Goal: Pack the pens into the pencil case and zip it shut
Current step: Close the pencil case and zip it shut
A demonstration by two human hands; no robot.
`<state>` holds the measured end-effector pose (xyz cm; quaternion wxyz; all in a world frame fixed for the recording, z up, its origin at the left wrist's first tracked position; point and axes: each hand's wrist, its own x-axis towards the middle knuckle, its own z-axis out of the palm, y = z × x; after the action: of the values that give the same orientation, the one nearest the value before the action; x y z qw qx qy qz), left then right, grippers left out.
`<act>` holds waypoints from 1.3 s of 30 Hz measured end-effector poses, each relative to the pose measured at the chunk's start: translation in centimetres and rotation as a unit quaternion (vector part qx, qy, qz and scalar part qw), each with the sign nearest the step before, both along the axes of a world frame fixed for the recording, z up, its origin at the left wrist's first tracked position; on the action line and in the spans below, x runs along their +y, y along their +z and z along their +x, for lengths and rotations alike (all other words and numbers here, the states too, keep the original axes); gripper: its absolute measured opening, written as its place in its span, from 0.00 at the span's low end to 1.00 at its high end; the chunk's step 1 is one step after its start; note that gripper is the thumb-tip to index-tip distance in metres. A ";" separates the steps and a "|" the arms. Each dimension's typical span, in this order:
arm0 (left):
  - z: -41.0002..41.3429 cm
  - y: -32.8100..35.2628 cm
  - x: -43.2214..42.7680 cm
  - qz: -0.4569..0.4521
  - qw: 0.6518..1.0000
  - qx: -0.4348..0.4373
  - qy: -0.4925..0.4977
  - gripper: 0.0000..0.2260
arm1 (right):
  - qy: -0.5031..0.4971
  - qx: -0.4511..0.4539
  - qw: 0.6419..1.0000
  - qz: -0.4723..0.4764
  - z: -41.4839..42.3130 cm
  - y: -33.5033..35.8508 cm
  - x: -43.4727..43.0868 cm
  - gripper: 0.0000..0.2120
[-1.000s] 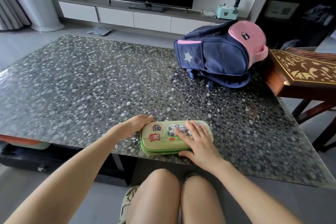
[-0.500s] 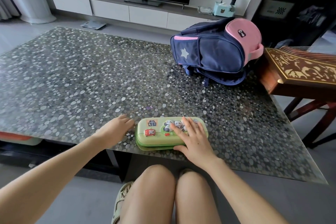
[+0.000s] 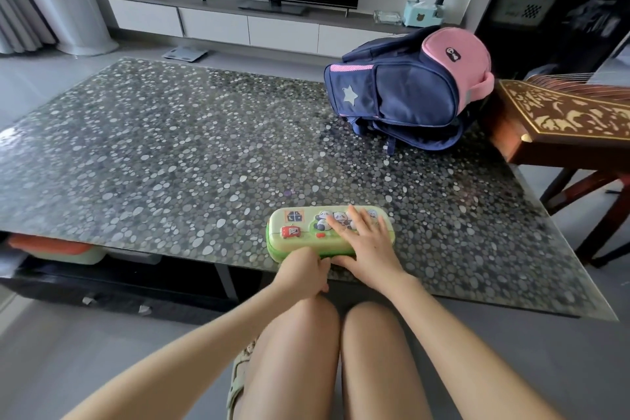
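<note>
Pebble-patterned table [image 3: 170, 164] | left hand [image 3: 301, 271] curled at the green pencil case [image 3: 296, 232]'s near side, grip hidden, cannot tell if it pinches a zip pull | right hand [image 3: 361, 249] flat, fingers spread on lid | no loose pens visible: packing likely done, zipping probably unfinished | backpack [image 3: 409, 99] well beyond fingertips

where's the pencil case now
In the head view the pencil case lies on the table near its front edge, under the right hand, the left hand at its near side.
</note>
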<state>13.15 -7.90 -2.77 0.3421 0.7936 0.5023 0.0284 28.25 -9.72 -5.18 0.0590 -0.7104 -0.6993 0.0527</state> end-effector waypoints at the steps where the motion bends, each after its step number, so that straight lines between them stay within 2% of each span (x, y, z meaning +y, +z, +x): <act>1: -0.2 0.5 0.6 -0.025 1.000 0.008 -0.004 0.19 | -0.001 0.025 1.000 -0.010 -0.1 0.4 -0.2 0.35; 2: -0.7 1.3 1.2 -0.032 0.999 0.013 -0.004 0.18 | -0.009 0.058 0.998 -0.010 -0.3 0.9 -0.6 0.34; 3: -1.3 2.3 1.9 -0.004 1.000 0.017 -0.007 0.15 | -0.026 0.085 0.995 0.036 -0.6 1.1 -1.2 0.30; 5: -2.8 3.7 3.7 0.181 0.980 0.066 -0.054 0.13 | -0.098 0.092 0.968 0.214 -2.0 1.1 -2.4 0.14; 6: -3.3 3.6 4.7 0.260 0.951 0.130 -0.105 0.21 | -0.139 0.084 0.954 0.254 -3.0 1.2 -2.9 0.13; 7: -3.5 3.2 5.4 0.295 0.922 0.193 -0.161 0.32 | -0.167 0.077 0.958 0.220 -4.1 1.2 -3.2 0.16; 8: -3.3 2.6 6.1 0.292 0.903 0.241 -0.205 0.42 | -0.185 0.080 0.969 0.141 -5.1 1.1 -3.1 0.19; 9: -2.8 1.9 6.6 0.264 0.898 0.266 -0.230 0.49 | -0.198 0.081 0.975 0.061 -5.9 0.9 -2.9 0.21; 11: -1.8 0.9 7.1 0.209 0.912 0.265 -0.232 0.55 | -0.232 0.105 0.967 -0.006 -6.9 0.4 -2.1 0.21; 15: -1.2 1.2 8.1 0.179 0.940 0.217 -0.195 0.53 | -0.267 0.176 0.947 0.006 -7.7 -0.2 -1.0 0.16; 17: -1.4 1.5 8.4 0.145 0.951 0.206 -0.179 0.52 | -0.245 0.210 0.946 0.033 -7.3 -0.1 -1.5 0.17; 19: -1.7 1.7 8.4 0.127 0.959 0.190 -0.167 0.51 | -0.194 0.198 0.959 0.061 -6.2 0.3 -2.3 0.19; 21: -2.3 1.5 8.4 0.145 0.954 0.191 -0.178 0.51 | -0.132 0.162 0.974 0.088 -5.2 0.9 -3.3 0.15; 23: -3.0 1.2 8.4 0.159 0.951 0.186 -0.189 0.51 | -0.108 0.085 0.983 0.120 -3.5 0.9 -4.6 0.12; 25: -4.0 1.1 8.7 0.180 0.945 0.186 -0.199 0.50 | -0.148 0.042 0.982 0.110 -0.5 0.6 -5.4 0.12; 27: -5.0 0.9 8.8 0.209 0.936 0.190 -0.212 0.49 | -0.201 0.050 0.974 0.089 2.7 0.4 -6.2 0.13; 32: -5.1 0.5 8.9 0.277 0.910 0.183 -0.248 0.46 | -0.229 0.013 0.968 0.096 5.8 0.4 -2.5 0.10; 35: -4.8 0.5 9.2 0.294 0.904 0.170 -0.259 0.44 | -0.237 0.059 0.968 0.057 6.1 1.1 1.7 0.11; 39: -4.5 -0.2 9.7 0.279 0.911 0.168 -0.253 0.44 | -0.175 0.119 0.977 0.026 6.0 3.3 3.8 0.10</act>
<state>8.66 1.77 -2.92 0.0128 0.9502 0.3068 -0.0540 34.21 -5.91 -1.91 0.1684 -0.8086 -0.5534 0.1075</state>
